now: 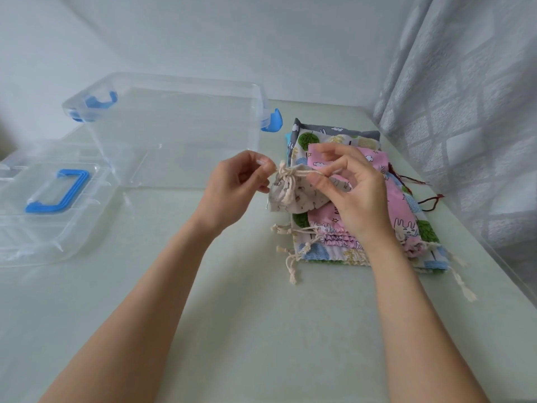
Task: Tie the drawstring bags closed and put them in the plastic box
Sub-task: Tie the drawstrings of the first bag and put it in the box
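Tying step: left hand (232, 184) and right hand (353, 189) pinching cream cord ends (305, 173), small beige bag (286, 196) between them; next, tighter pull, then into clear plastic box (162, 112).

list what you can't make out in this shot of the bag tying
- Head view: whether the knot on the small beige bag is finished; too small, and the left hand and right hand pinch the cord either side.
- How many bags are in the pile; they overlap and the right hand covers the middle.
- The lid; its left part is cut off by the frame edge.
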`<state>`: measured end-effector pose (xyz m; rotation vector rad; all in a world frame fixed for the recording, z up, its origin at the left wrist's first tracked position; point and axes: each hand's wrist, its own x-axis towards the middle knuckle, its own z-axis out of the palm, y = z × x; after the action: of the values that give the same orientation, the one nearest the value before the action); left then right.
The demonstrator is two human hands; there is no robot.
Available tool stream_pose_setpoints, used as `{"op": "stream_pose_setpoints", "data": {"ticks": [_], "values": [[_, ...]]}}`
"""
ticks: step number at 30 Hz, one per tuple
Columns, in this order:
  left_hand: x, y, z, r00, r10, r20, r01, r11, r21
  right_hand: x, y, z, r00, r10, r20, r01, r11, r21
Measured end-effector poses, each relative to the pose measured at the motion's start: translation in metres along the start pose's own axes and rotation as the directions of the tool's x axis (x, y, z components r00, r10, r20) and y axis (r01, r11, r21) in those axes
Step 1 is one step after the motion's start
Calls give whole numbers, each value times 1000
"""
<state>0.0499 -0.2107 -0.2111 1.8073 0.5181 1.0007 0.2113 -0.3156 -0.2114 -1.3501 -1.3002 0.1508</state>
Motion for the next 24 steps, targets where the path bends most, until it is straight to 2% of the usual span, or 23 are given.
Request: {"op": "stream_pose_setpoints", "data": {"ticks": [4,7,10,14,17,20,22,24], "values": [[0,-4,-6,995,96,-3,-93,963,253,0,5,0,997,78,6,-78,996,53],[0,-5,-10,992,119,-34,-108,967,231,0,3,-2,996,89,30,-92,988,124],[-1,-8,-8,994,101,-34,-91,972,218,-2,3,-5,981,180,70,-190,966,178],[-3,-12,-2,997,0,71,-10,989,148,-2,-2,-10,951,210,228,-209,978,-31],[-2,-5,7,996,2,85,-5,999,39,-2,-14,-4,919,211,334,-151,969,-196],[-4,0,10,997,11,71,-5,996,-85,-4,-18,0,930,201,308,-63,913,-404],[-3,-2,6,999,-8,51,13,995,-98,-2,-26,-6,950,185,252,-67,908,-415],[-1,-5,4,998,-21,67,21,1000,-5,-2,-33,-16,956,170,238,-66,919,-390]]}}
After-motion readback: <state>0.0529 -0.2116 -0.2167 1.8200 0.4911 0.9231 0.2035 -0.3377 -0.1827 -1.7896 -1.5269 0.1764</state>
